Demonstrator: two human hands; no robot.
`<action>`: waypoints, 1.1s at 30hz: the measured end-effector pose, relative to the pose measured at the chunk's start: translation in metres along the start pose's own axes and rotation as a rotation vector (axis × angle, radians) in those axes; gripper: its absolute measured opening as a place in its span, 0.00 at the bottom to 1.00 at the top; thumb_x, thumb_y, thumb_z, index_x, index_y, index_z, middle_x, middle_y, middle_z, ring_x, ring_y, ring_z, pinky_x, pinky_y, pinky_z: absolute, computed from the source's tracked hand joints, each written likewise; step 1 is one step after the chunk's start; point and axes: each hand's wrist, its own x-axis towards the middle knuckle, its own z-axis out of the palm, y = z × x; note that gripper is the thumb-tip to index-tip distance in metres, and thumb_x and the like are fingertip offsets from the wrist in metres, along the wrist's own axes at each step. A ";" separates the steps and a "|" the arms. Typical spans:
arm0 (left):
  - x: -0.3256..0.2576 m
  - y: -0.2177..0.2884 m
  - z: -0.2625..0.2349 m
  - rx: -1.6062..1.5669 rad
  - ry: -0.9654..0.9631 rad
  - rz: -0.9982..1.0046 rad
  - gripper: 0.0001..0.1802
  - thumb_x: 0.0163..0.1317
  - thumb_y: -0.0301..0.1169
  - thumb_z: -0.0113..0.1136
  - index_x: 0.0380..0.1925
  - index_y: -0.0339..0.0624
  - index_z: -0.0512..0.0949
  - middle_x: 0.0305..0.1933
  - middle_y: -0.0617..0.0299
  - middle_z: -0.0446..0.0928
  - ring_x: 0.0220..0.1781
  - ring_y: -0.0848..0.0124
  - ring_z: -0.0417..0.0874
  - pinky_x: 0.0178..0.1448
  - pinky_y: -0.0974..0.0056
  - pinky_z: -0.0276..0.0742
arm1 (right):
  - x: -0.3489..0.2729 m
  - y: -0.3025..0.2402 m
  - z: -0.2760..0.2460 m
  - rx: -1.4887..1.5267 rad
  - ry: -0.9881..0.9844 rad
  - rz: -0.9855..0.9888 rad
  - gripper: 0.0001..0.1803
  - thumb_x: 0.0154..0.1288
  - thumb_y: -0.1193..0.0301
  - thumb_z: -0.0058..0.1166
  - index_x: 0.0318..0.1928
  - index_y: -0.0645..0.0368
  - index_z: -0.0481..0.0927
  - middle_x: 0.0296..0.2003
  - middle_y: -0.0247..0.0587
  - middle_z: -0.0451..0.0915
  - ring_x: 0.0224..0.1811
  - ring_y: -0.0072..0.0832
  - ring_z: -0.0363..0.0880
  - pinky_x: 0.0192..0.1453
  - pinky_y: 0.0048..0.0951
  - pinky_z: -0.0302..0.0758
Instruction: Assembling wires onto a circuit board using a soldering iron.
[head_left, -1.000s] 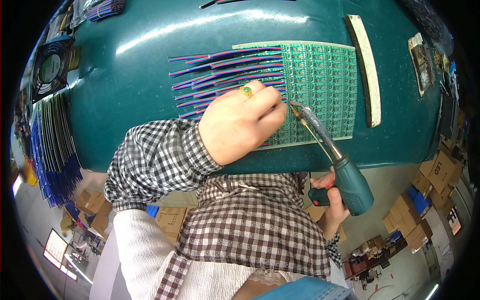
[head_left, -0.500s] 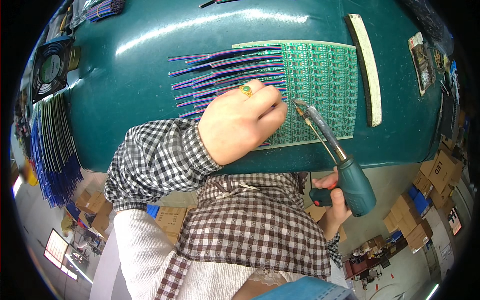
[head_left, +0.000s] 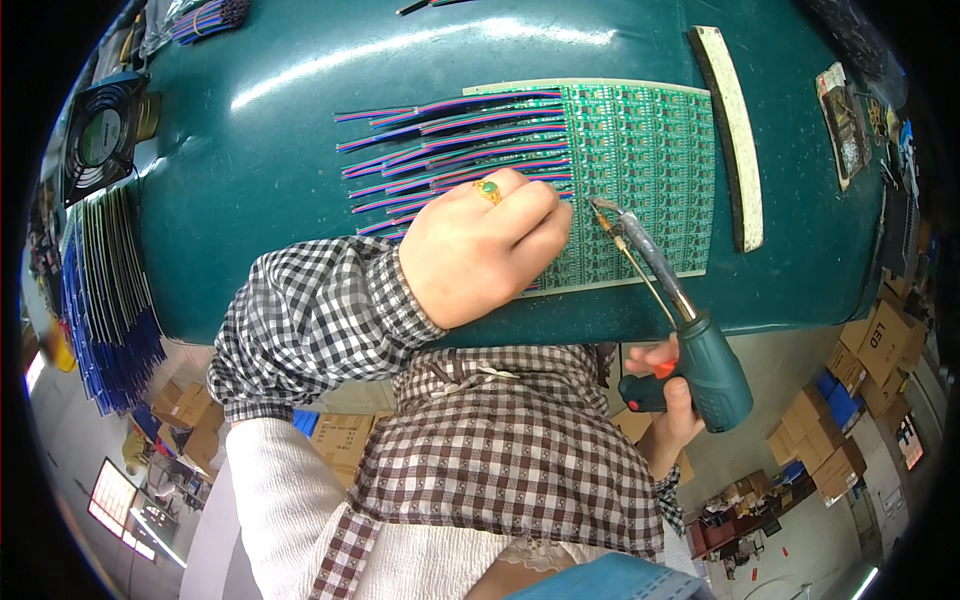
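Note:
My left hand [head_left: 485, 245], with a ring on one finger, is closed in a pinch over the left part of a green circuit board panel [head_left: 640, 180]. Its fingertips are hidden, but a flat multicoloured wire [head_left: 540, 178] runs in beside them, and they appear to grip one like it. Several such wires lie in rows with their ends on the board. My right hand [head_left: 675, 420] is wrapped around the handle of a green soldering gun [head_left: 712, 370], a finger at its red trigger. The gun's tip and thin feed tube are over the board, just right of my left fingers.
A pale curved strip [head_left: 735, 140] lies right of the board, with a worn block [head_left: 845, 125] farther right. A black fan [head_left: 102, 137] stands on the left, above a hanging bunch of wires [head_left: 105, 300]. Another wire bundle [head_left: 210, 20] sits far left. Cardboard boxes [head_left: 885, 340] stand beyond the table.
My left fingers have shifted slightly toward me. The soldering gun's tip has moved a little to the right, away from them. Both hands keep their grip.

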 end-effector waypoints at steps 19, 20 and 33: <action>0.003 0.000 0.000 -0.016 0.009 0.016 0.19 0.45 0.25 0.59 0.41 0.30 0.79 0.40 0.54 0.75 0.38 0.62 0.78 0.39 0.64 0.78 | -0.002 0.000 0.002 -0.011 0.016 0.033 0.35 0.63 0.59 0.60 0.55 0.79 0.66 0.29 0.45 0.75 0.30 0.34 0.79 0.41 0.43 0.83; 0.002 0.000 0.000 -0.018 0.007 0.014 0.19 0.45 0.24 0.59 0.41 0.30 0.79 0.40 0.54 0.75 0.38 0.62 0.78 0.39 0.63 0.78 | -0.002 0.001 0.002 -0.012 0.016 0.031 0.35 0.63 0.59 0.60 0.55 0.79 0.66 0.29 0.45 0.75 0.30 0.34 0.79 0.41 0.43 0.83; 0.003 0.001 0.000 -0.033 -0.003 -0.007 0.19 0.45 0.24 0.59 0.41 0.31 0.80 0.39 0.54 0.75 0.38 0.62 0.78 0.39 0.63 0.79 | -0.002 0.003 -0.001 -0.008 -0.009 -0.017 0.33 0.64 0.60 0.58 0.55 0.80 0.66 0.29 0.45 0.75 0.30 0.34 0.79 0.41 0.42 0.84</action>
